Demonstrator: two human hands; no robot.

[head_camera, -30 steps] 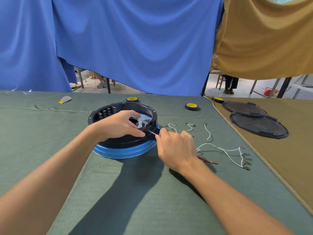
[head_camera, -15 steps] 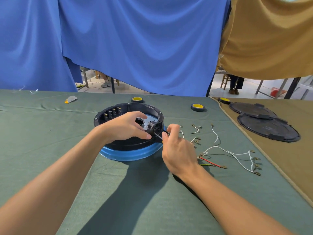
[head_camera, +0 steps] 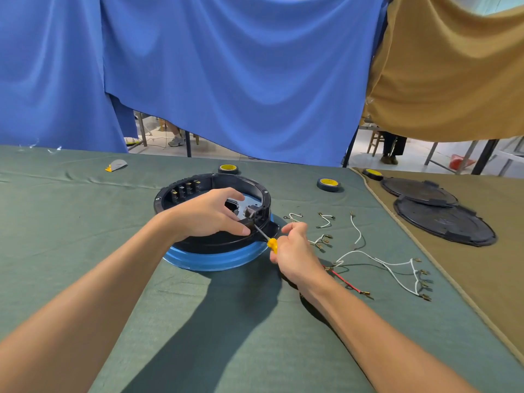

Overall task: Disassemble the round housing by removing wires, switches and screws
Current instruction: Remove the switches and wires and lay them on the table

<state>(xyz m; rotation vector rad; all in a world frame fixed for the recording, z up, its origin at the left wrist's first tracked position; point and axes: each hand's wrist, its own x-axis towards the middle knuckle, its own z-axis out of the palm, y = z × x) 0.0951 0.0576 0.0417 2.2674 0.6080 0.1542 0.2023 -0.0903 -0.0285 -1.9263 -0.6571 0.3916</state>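
The round black housing (head_camera: 181, 191) sits on a blue ring base (head_camera: 215, 260) on the green cloth. My left hand (head_camera: 208, 214) reaches over its near rim and grips a small black switch part inside, thumb on the rim. My right hand (head_camera: 295, 251) holds a yellow-handled screwdriver (head_camera: 271, 243); its thin shaft points up-left into a grey block (head_camera: 251, 211) at the housing's right inner wall. A row of black switches (head_camera: 185, 190) sits on the far left inner wall. Loose white wires (head_camera: 377, 260) and a red wire (head_camera: 347, 283) lie right of my right hand.
Short white wire pieces (head_camera: 324, 221) lie near the housing's right side. Three yellow-cored tape rolls (head_camera: 328, 184) stand at the back. Two black round lids (head_camera: 442, 222) rest on the tan cloth at right. A grey scrap (head_camera: 116, 165) lies back left. Blue and tan drapes hang behind.
My right hand has slid back along the screwdriver, so its yellow handle now shows. The view shifted slightly. My left hand stays on the housing.
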